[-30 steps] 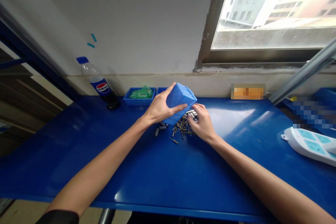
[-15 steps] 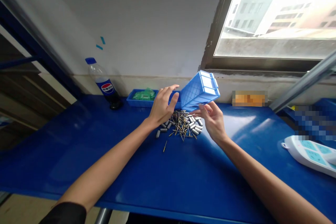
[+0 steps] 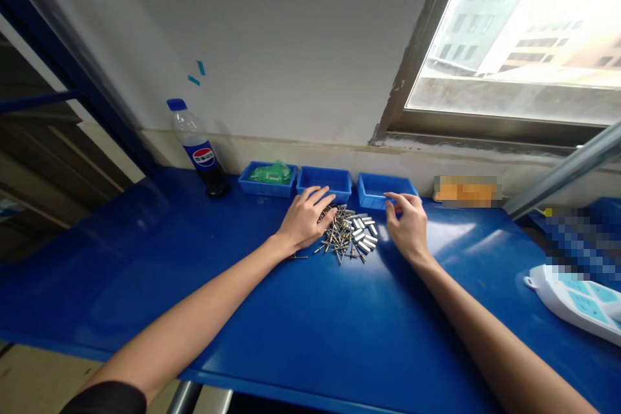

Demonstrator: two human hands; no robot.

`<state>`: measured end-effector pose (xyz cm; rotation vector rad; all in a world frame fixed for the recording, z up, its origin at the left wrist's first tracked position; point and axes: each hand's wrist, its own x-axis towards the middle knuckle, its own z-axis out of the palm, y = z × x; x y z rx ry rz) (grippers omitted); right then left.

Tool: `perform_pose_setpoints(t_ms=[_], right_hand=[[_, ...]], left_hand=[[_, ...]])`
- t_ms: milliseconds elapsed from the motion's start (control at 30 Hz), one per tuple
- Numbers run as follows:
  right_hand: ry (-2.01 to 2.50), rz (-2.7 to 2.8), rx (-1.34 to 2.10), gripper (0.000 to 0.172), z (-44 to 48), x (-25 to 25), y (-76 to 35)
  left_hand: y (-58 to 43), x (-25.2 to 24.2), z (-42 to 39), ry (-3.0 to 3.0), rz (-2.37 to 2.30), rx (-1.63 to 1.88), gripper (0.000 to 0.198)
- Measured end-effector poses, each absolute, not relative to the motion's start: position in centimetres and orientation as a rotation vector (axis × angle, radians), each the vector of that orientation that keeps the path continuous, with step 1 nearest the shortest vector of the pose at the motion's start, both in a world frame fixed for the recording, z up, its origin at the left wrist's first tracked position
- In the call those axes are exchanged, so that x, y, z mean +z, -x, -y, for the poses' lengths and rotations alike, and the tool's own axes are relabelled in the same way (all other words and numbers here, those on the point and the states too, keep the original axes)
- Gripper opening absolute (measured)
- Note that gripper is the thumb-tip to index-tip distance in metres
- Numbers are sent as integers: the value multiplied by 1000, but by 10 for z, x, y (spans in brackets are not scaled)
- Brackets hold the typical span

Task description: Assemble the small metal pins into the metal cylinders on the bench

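Note:
My left hand [image 3: 306, 218] is spread palm down over the left side of a heap of thin brass-and-steel pins [image 3: 339, 236], its fingers apart. Short silvery cylinders [image 3: 363, 236] lie at the heap's right side. My right hand [image 3: 408, 223] has its thumb and fingers bent at the front wall of an upright blue bin [image 3: 383, 184], gripping it there. To its left stand a second blue bin [image 3: 324, 176] and a third blue bin [image 3: 247, 186] with green plastic packets [image 3: 272, 173] inside. One loose pin [image 3: 299, 257] lies beneath my left wrist.
A cola bottle [image 3: 204, 155] stands at the back left against the wall. At the right are a blurred orange item [image 3: 466, 191], a slanting metal pole [image 3: 557, 171] and a white power strip [image 3: 572, 304]. The blue tabletop [image 3: 291, 323] ends at the front edge.
The light-blue bin, tipped up over the heap in my right hand, now stands upright at the back right. My left hand has come down onto the heap. The camera view has shifted slightly.

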<state>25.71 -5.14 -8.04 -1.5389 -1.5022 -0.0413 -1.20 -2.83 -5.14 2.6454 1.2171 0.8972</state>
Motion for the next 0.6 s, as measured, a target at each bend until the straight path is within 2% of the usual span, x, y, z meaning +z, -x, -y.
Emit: perform_pose_setpoints(t_ms=[333, 600], right_hand=[[1415, 1737, 85, 44, 51, -79, -255], [1280, 1855, 38, 25, 57, -47, -217]], left_hand=[[12, -54, 25, -2576, -1189, 963, 44], [29, -42, 17, -2610, -1096, 1062, 34]])
